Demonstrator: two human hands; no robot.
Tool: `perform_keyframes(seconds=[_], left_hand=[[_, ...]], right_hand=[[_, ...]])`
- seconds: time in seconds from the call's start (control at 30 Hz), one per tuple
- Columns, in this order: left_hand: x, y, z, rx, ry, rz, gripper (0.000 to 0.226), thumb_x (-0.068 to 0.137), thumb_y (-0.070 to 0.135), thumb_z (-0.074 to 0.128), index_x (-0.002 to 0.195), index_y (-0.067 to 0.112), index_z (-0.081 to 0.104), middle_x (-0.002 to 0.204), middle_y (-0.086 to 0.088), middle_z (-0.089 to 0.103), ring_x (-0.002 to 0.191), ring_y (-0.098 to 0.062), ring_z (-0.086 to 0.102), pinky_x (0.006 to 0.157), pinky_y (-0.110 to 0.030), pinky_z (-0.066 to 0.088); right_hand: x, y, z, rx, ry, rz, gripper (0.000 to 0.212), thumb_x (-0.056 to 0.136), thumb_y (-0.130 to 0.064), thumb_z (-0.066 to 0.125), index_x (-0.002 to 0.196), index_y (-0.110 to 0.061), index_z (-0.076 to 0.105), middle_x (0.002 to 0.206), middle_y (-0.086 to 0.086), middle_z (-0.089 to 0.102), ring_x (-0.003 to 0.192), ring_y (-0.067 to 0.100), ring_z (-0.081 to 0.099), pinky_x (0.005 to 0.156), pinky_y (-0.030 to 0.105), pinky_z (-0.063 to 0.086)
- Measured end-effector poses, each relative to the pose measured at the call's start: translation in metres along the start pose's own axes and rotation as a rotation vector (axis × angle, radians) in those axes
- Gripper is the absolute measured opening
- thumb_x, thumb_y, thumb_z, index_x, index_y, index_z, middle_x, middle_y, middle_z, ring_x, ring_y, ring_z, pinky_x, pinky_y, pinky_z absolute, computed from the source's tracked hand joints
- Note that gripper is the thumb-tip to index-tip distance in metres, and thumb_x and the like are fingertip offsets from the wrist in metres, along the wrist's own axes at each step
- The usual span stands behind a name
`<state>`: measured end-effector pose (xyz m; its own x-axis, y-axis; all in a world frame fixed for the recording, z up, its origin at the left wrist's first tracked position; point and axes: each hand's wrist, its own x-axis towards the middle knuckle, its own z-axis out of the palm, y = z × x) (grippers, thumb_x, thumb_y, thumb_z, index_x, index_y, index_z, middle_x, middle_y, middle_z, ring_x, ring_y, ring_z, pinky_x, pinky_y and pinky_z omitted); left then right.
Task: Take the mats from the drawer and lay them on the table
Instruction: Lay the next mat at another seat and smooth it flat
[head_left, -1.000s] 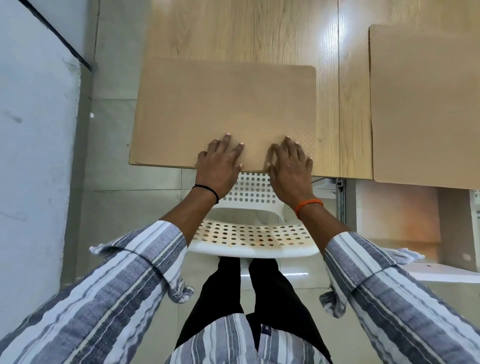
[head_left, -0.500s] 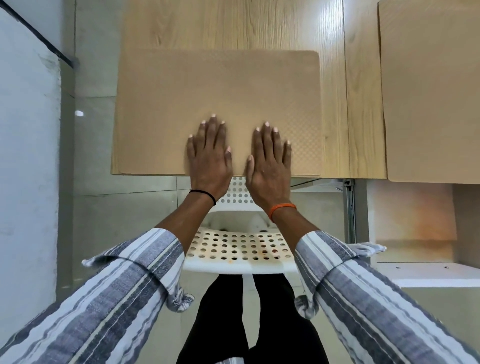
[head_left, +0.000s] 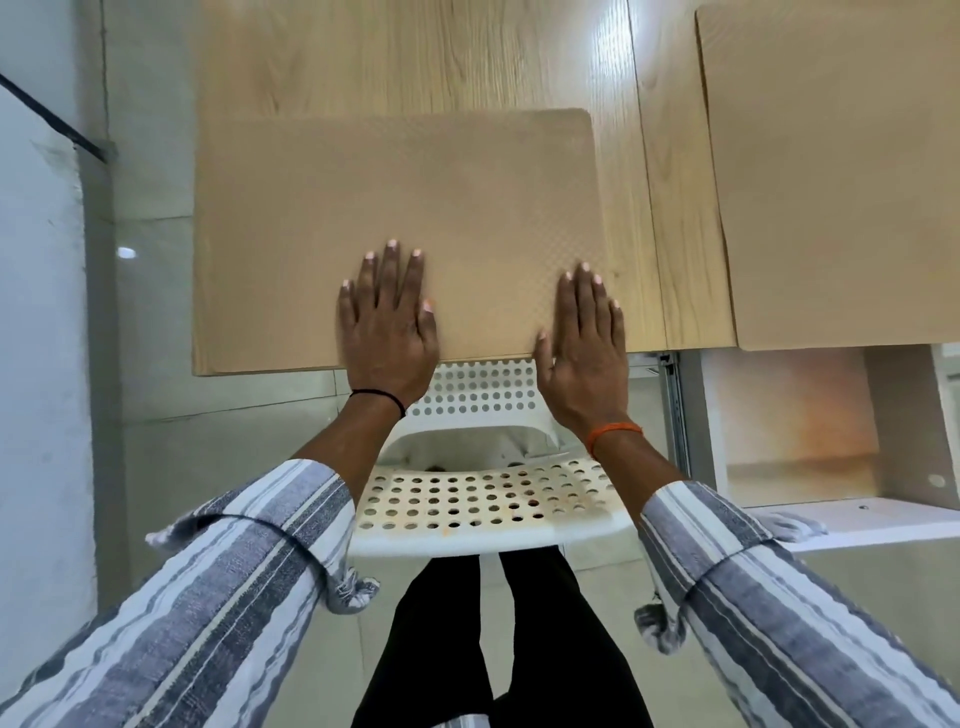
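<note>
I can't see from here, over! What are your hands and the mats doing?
Left hand and right hand open, flat on near mat. Second mat lies to the right. White chair under table edge, nothing blocking.

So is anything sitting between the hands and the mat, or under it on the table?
Nothing visible. The left hand and right hand lie flat on the mat, which rests directly on the table. A second mat lies apart, to the right.
</note>
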<state>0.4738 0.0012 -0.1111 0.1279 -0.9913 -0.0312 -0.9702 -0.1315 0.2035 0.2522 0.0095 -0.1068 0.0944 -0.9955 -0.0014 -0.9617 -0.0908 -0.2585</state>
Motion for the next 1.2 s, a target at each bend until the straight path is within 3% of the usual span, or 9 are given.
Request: perform_keyframes(seconds=[0.27, 0.57, 0.8, 0.93, 1.07, 1.13, 1.2], left_hand=[[0.002, -0.025, -0.006, 0.027, -0.039, 0.080, 0.058, 0.098, 0.040, 0.028, 0.154, 0.030, 0.017, 0.163, 0.002, 0.013, 0.149, -0.023, 0.014, 0.118, -0.045, 0.016], [-0.010, -0.122, -0.023, 0.016, -0.006, -0.096, 0.060, 0.098, 0.046, 0.026, 0.155, 0.033, 0.010, 0.164, 0.000, 0.005, 0.150, -0.025, 0.006, 0.120, -0.047, 0.007], [-0.008, -0.118, -0.024, 0.028, 0.028, -0.157, 0.063, 0.095, 0.049, 0.034, 0.153, 0.031, 0.019, 0.162, -0.002, 0.015, 0.148, -0.028, 0.014, 0.117, -0.052, 0.013], [0.011, -0.109, -0.035, 0.039, 0.107, -0.245, 0.054, 0.092, 0.044, 0.044, 0.141, 0.022, 0.040, 0.149, -0.006, 0.038, 0.134, -0.031, 0.035, 0.105, -0.048, 0.029], [0.057, -0.109, -0.055, 0.014, 0.146, -0.252, 0.039, 0.087, 0.030, 0.048, 0.119, 0.009, 0.054, 0.125, -0.016, 0.048, 0.113, -0.036, 0.047, 0.090, -0.045, 0.038], [0.079, -0.114, -0.058, -0.057, 0.156, -0.194, 0.040, 0.086, 0.024, 0.049, 0.121, 0.006, 0.054, 0.130, -0.017, 0.046, 0.117, -0.036, 0.046, 0.091, -0.046, 0.041], [0.101, -0.122, -0.057, -0.104, 0.145, -0.161, 0.045, 0.088, 0.022, 0.050, 0.130, 0.005, 0.049, 0.141, -0.015, 0.041, 0.128, -0.033, 0.041, 0.099, -0.046, 0.039]], right_hand=[[0.001, -0.011, 0.004, -0.019, -0.003, 0.057, 0.069, 0.096, -0.026, 0.037, 0.157, -0.007, 0.011, 0.166, 0.011, 0.006, 0.154, 0.025, 0.003, 0.124, 0.047, 0.010], [0.001, -0.010, 0.004, -0.048, -0.021, 0.053, 0.069, 0.097, -0.027, 0.034, 0.157, -0.007, 0.007, 0.166, 0.012, 0.002, 0.154, 0.025, -0.001, 0.124, 0.047, 0.009], [0.001, -0.012, 0.002, -0.041, -0.020, 0.046, 0.069, 0.096, -0.027, 0.032, 0.157, -0.006, 0.007, 0.166, 0.012, 0.002, 0.154, 0.026, 0.000, 0.124, 0.047, 0.008], [0.005, -0.017, -0.006, -0.043, -0.038, 0.066, 0.071, 0.091, -0.029, 0.036, 0.155, -0.004, 0.017, 0.164, 0.014, 0.013, 0.152, 0.030, 0.010, 0.123, 0.049, 0.013], [0.026, -0.026, -0.022, -0.171, -0.041, 0.070, 0.056, 0.080, -0.030, 0.042, 0.127, 0.000, 0.046, 0.136, 0.021, 0.046, 0.125, 0.038, 0.044, 0.107, 0.051, 0.033], [0.038, -0.030, -0.029, -0.234, -0.033, 0.067, 0.041, 0.077, -0.029, 0.045, 0.109, -0.003, 0.049, 0.113, 0.018, 0.050, 0.102, 0.036, 0.048, 0.093, 0.049, 0.038], [0.046, -0.032, -0.031, -0.268, -0.035, 0.063, 0.035, 0.077, -0.027, 0.054, 0.103, -0.005, 0.048, 0.105, 0.016, 0.048, 0.093, 0.033, 0.047, 0.086, 0.048, 0.039]])
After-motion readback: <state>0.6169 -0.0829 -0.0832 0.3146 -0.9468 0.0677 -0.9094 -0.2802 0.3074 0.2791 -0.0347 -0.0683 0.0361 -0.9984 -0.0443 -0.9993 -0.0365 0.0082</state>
